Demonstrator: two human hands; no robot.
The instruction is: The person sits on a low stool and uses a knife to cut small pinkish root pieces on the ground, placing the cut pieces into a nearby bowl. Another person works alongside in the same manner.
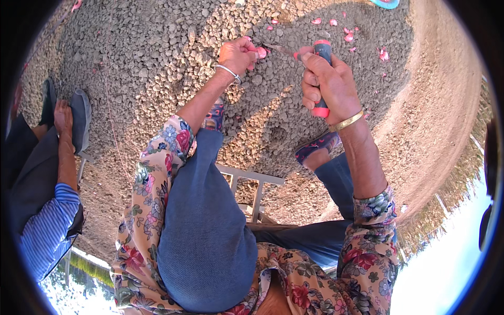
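Near the top centre, my left hand [238,55], with a silver bangle at its wrist, pinches small bright pink pieces [261,52], too small to identify. Just right of them is the narrow metal tip of a tool [277,48]. My right hand [327,80], wearing a gold-coloured bangle, is closed around a dark handle with pink-red ends [323,49]; the metal part points left from that hand. Loose pink pieces [348,36] lie scattered on the lumpy, crumbly ground to the upper right. Below the hands are my bent knees in blue trousers.
Another person [47,220] in a striped blue top sits at the far left, one hand by a grey shoe. A low metal frame [256,177] stands between my legs. A thin pink string [110,118] runs over the ground at left. Smooth bare soil [437,98] curves along the right.
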